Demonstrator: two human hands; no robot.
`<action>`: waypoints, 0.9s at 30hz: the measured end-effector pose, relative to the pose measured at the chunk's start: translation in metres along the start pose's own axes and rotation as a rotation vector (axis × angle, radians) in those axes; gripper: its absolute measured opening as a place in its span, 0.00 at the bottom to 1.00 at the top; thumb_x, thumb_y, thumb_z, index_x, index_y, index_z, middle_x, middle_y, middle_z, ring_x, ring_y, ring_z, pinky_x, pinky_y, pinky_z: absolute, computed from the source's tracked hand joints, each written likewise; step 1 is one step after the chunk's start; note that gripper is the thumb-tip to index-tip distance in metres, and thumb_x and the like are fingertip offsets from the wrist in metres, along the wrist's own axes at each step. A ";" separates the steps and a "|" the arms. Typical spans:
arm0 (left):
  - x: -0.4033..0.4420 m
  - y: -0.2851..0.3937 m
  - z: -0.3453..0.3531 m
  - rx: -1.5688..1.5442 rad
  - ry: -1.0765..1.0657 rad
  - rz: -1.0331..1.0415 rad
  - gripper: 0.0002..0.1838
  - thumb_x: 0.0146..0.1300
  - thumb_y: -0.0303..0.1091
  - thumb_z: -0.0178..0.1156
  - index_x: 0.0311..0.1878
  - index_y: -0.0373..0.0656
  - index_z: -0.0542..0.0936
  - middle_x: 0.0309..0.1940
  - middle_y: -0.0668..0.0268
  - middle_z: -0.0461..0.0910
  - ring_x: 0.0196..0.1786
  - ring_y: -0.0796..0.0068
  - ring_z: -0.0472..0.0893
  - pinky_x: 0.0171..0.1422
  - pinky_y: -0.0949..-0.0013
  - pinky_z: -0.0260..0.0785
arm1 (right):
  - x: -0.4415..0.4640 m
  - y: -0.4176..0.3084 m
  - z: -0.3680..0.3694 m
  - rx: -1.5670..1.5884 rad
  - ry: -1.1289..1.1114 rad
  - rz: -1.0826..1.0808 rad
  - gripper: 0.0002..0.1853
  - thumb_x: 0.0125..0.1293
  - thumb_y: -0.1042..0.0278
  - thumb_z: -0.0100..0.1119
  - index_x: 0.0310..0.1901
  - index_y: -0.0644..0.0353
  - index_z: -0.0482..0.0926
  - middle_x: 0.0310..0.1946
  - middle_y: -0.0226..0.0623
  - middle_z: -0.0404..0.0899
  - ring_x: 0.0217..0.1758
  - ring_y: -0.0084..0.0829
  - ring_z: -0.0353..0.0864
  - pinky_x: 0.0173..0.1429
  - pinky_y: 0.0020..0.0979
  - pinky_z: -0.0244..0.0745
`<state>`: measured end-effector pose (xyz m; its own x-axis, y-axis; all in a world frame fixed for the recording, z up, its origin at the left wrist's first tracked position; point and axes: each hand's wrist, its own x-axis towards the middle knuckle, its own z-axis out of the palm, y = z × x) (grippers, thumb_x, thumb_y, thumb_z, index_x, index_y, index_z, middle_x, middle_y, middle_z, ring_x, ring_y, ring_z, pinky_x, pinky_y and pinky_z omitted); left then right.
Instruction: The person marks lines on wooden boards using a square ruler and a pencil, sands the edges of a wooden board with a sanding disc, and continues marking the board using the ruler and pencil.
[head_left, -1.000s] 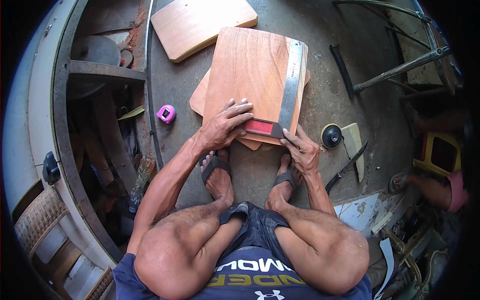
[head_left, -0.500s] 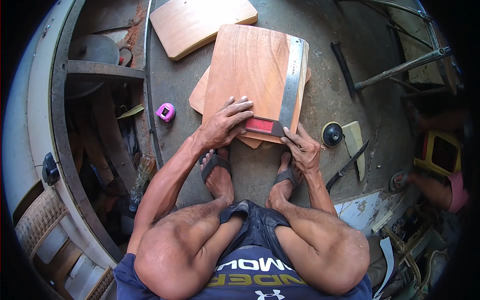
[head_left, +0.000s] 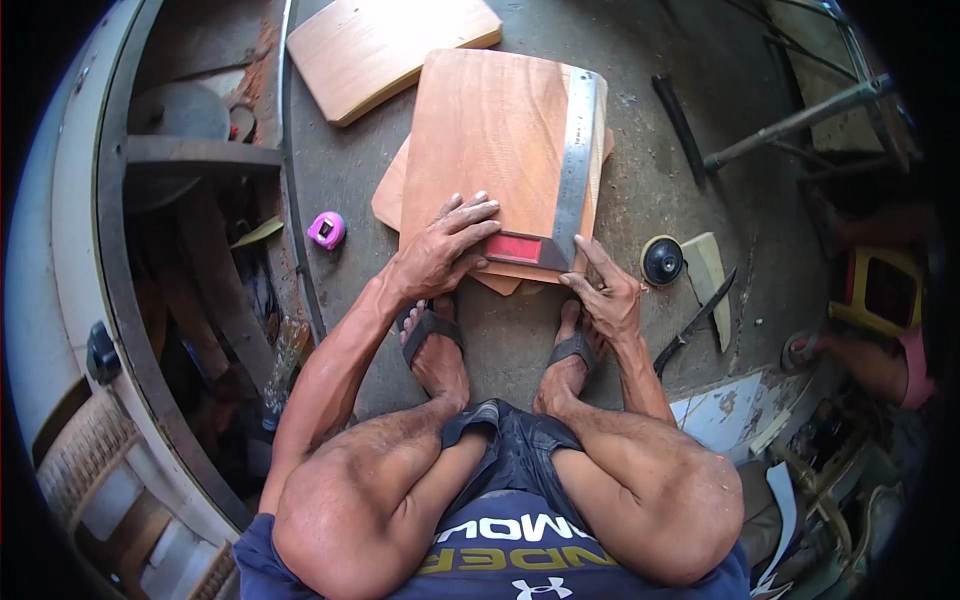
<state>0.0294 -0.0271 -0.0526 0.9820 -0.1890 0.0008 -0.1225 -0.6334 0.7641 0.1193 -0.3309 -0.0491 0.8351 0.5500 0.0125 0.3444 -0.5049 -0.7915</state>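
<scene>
A try square [head_left: 575,160] lies on the top wooden board [head_left: 480,120], its steel rule along the right side and its dark, red-inset stock at the near edge. My left hand [head_left: 440,245] rests on the board's near left part, fingers stretched flat and fingertips by the left end of the stock. At the near right corner, my right hand [head_left: 610,295] has its thumb and index finger on either side of the square's corner, gripping it. Another board [head_left: 390,190] lies turned at an angle underneath, mostly hidden.
A thick light board [head_left: 390,50] lies at the far left. A pink tape measure [head_left: 326,230] is on the floor to the left. On the right are a round black pad [head_left: 661,261], a knife [head_left: 695,325], a pale wood offcut [head_left: 708,270] and a dark bar [head_left: 680,125]. Another person's leg [head_left: 860,370] shows.
My right index finger has lifted from beside the board and now reaches onto the square's corner. My left hand stays in place. The view has shifted slightly.
</scene>
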 end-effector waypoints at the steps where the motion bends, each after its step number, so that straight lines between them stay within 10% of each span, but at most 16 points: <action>1: 0.001 0.001 -0.001 0.004 -0.001 -0.004 0.33 0.60 0.29 0.73 0.70 0.44 0.78 0.77 0.56 0.70 0.83 0.52 0.61 0.88 0.46 0.47 | -0.001 0.000 -0.001 0.016 -0.005 0.032 0.32 0.61 0.63 0.79 0.68 0.54 0.80 0.64 0.52 0.82 0.60 0.47 0.88 0.55 0.36 0.85; 27: 0.007 0.009 -0.001 0.081 -0.037 -0.045 0.32 0.58 0.30 0.74 0.68 0.44 0.80 0.76 0.55 0.71 0.83 0.50 0.62 0.87 0.46 0.48 | -0.009 0.011 0.002 0.135 -0.006 0.144 0.29 0.63 0.60 0.77 0.65 0.56 0.83 0.64 0.56 0.81 0.68 0.44 0.83 0.64 0.37 0.82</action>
<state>0.0357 -0.0334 -0.0451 0.9810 -0.1854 -0.0575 -0.0908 -0.7002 0.7082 0.1153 -0.3401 -0.0590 0.8690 0.4823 -0.1104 0.1603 -0.4855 -0.8594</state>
